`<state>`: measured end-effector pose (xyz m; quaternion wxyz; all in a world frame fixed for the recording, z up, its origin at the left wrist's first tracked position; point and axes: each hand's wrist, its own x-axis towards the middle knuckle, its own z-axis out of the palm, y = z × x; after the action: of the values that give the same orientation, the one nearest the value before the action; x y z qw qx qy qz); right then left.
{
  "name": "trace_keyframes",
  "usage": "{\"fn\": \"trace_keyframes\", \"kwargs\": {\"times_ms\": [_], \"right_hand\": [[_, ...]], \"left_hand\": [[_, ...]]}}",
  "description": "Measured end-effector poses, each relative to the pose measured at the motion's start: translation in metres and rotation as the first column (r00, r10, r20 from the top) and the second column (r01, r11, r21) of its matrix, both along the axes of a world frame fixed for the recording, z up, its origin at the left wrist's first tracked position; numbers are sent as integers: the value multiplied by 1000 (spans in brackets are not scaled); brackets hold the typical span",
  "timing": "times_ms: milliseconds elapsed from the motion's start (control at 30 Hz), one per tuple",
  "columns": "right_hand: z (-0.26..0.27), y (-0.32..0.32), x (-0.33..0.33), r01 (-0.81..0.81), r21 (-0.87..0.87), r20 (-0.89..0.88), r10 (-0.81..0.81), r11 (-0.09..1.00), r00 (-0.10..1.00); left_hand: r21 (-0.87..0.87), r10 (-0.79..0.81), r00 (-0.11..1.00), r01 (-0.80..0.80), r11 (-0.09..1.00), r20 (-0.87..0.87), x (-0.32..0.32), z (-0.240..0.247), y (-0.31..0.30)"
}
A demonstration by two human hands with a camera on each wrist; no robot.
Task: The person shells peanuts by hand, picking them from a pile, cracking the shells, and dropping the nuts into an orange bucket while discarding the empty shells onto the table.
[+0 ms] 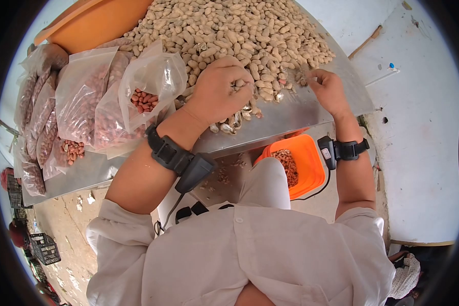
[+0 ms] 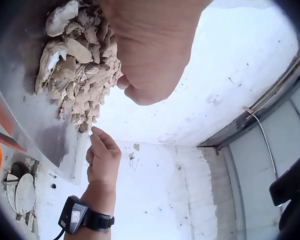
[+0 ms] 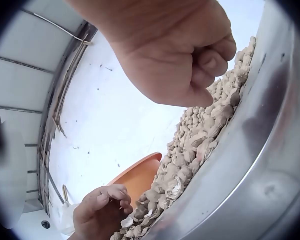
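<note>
A large heap of unshelled peanuts point(image 1: 239, 30) covers the back of the metal table point(image 1: 275, 122). My left hand point(image 1: 222, 86) is curled at the heap's near edge, with peanuts showing in the hollow of its fingers. Broken shells point(image 1: 229, 124) lie just below it on the metal. At the heap's right edge is my right hand point(image 1: 327, 91), its fingertips beside a small dark clump of shell bits point(image 1: 301, 77). In the right wrist view the right hand's fingers point(image 3: 210, 62) are curled in towards the palm, with nothing visible between them.
Clear plastic bags point(image 1: 84, 92) of red peanut kernels crowd the table's left side; one open bag point(image 1: 153, 84) stands nearest my left forearm. An orange basin point(image 1: 94, 25) tilts at the back left. Below the table edge, an orange bucket point(image 1: 311, 168) holds reddish pieces.
</note>
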<state>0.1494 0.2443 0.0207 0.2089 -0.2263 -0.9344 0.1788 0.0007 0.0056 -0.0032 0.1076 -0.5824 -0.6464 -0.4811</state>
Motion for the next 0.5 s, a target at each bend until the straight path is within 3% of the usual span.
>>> {"fn": "trace_keyframes", "kwargs": {"times_ms": [167,267,367,400,433,467,500], "right_hand": [[-6,-2,-2,11,199,157,-43,980,987],[-15,3,-5,-16,180,110,-4,984,994],[-20,0,-6,-63,53,-116,69,997,991],[-16,-5,-6,-165,-280,-208,108,946,972],[-10,-16,-7,-274,-568,-306,110,776,946],[-6,-27,-9,-376,-774,-396,75,510,915],[-6,-40,-11,-479,-806,-483,80,348,872]], "left_hand": [[40,2,1000,-3,999,29,2,1,1],[64,-4,999,1,998,38,2,2,1],[95,-31,997,24,995,75,5,4,0],[105,-45,995,36,994,90,6,5,0],[101,-50,994,40,994,101,6,4,1],[97,-56,992,45,994,113,6,4,1],[92,-59,991,48,995,124,6,4,1]]}}
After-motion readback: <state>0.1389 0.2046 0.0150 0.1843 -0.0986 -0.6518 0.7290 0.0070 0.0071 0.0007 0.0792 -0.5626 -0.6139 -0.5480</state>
